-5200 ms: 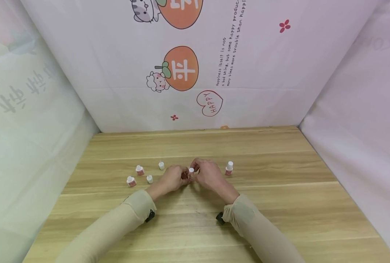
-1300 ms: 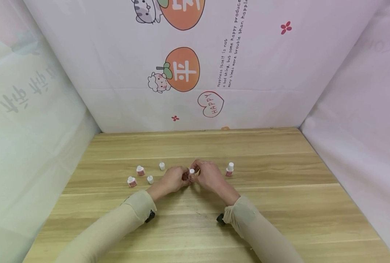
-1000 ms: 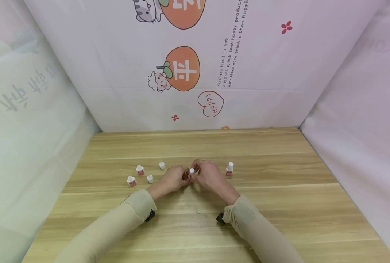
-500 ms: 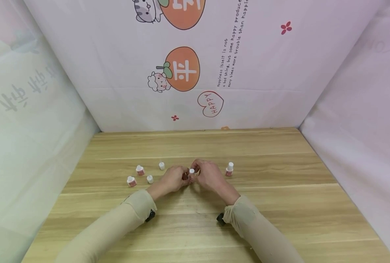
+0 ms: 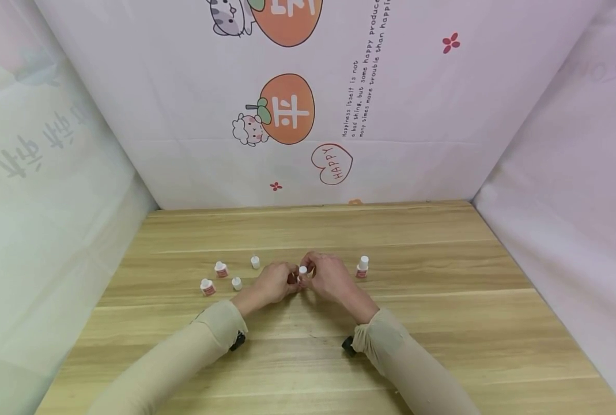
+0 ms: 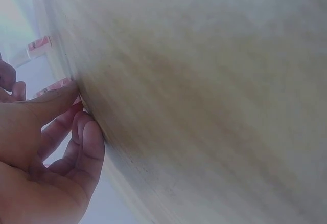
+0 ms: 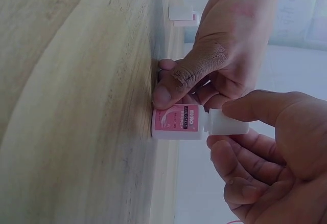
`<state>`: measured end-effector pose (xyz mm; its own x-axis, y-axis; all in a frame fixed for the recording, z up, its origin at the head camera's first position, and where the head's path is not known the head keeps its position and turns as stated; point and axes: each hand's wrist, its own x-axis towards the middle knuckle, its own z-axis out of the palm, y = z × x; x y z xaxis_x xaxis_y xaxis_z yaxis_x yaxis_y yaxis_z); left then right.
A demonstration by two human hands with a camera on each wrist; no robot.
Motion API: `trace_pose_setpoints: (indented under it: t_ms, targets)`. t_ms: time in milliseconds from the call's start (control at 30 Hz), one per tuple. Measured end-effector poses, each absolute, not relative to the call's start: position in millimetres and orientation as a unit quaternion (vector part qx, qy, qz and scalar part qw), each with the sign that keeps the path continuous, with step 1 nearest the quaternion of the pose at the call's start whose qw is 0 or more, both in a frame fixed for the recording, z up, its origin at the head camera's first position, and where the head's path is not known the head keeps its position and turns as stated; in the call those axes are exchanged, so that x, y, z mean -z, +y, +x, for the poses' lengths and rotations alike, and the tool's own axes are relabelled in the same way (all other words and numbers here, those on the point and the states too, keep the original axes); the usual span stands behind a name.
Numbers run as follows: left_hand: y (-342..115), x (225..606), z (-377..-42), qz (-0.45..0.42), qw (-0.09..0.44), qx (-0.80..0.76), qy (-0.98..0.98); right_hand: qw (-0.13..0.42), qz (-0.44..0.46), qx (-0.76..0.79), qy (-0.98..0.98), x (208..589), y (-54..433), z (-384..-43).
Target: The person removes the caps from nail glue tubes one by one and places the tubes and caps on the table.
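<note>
Upright on the table, a small nail glue bottle (image 7: 178, 122) with a pink label stands between both hands. My left hand (image 5: 272, 282) grips its body low down, thumb against the label side. The white cap (image 7: 228, 122) sits over the bottle's neck, with a narrow gap below it in the right wrist view. My right hand (image 5: 332, 278) pinches that cap between thumb and fingers. In the left wrist view, the left fingers hide most of the bottle.
Left of the hands stand two uncapped bottles, one farther back (image 5: 221, 269) and one nearer (image 5: 207, 287). Two loose white caps, a back cap (image 5: 255, 262) and a front cap (image 5: 237, 283), lie beside them. A capped bottle (image 5: 362, 267) stands to the right. Printed cloth walls surround the wooden table (image 5: 442, 323).
</note>
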<state>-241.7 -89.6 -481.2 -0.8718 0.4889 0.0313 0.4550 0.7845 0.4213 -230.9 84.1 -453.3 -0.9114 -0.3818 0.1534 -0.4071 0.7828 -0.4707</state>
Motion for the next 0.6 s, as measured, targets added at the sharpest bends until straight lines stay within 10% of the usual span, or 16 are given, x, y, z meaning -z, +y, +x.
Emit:
trace_pose_setpoints:
  t_ms: [600]
  targets:
    - [-89.6, 482.5, -242.1, 0.252, 0.033, -0.213, 0.944, 0.032, 0.216, -0.248, -0.944, 453.8, 83.6, -231.9]
